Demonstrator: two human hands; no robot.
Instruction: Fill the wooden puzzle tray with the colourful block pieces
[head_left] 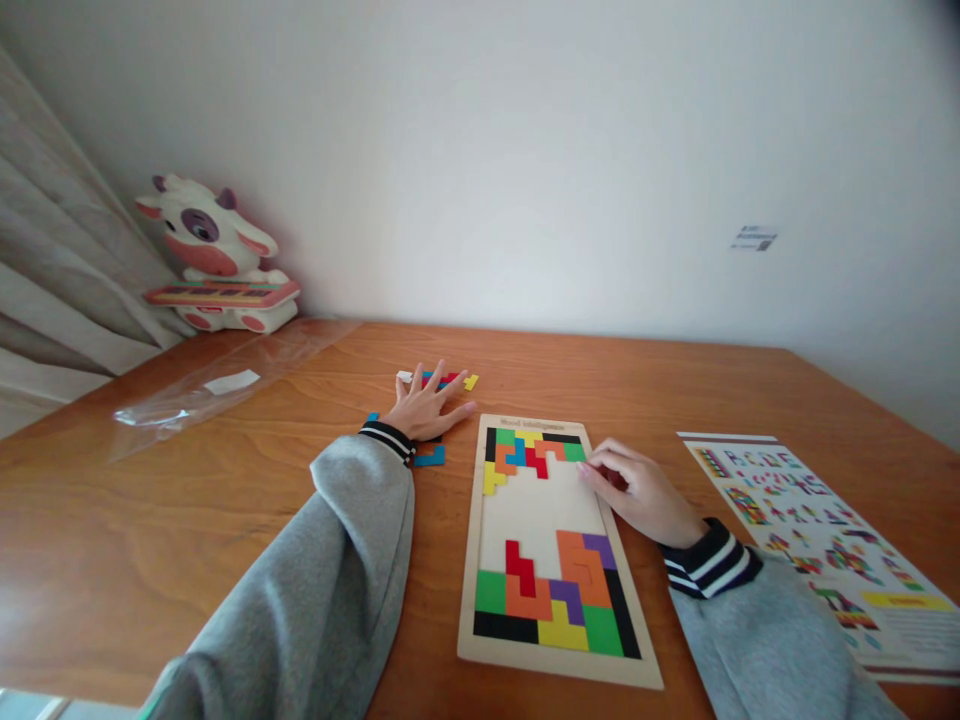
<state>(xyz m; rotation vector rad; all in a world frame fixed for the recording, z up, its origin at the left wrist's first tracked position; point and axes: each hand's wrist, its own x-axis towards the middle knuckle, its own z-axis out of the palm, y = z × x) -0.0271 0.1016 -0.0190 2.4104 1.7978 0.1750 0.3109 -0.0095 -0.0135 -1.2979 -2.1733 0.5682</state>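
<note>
My left hand (427, 408) is open, its fingers spread over loose coloured puzzle pieces, such as a yellow piece (471, 382) at its fingertips and a blue piece (430, 457) below the wrist. In front of me lies a wooden tetris puzzle board (559, 663). Coloured pieces fill its near end, with a red piece (520, 570) on top, and others line its far end. My right hand (636, 492) bends over the board's right rim, thumb and fingers closed near the green piece (574, 452). Whether they hold anything is hidden.
A printed pattern sheet (825, 550) lies right of the board. On the left are a clear plastic bag (232, 375) and, behind it, a cow toy with a keyboard (221, 255) by the curtain (67, 240). The wall (540, 180) bounds the table's back.
</note>
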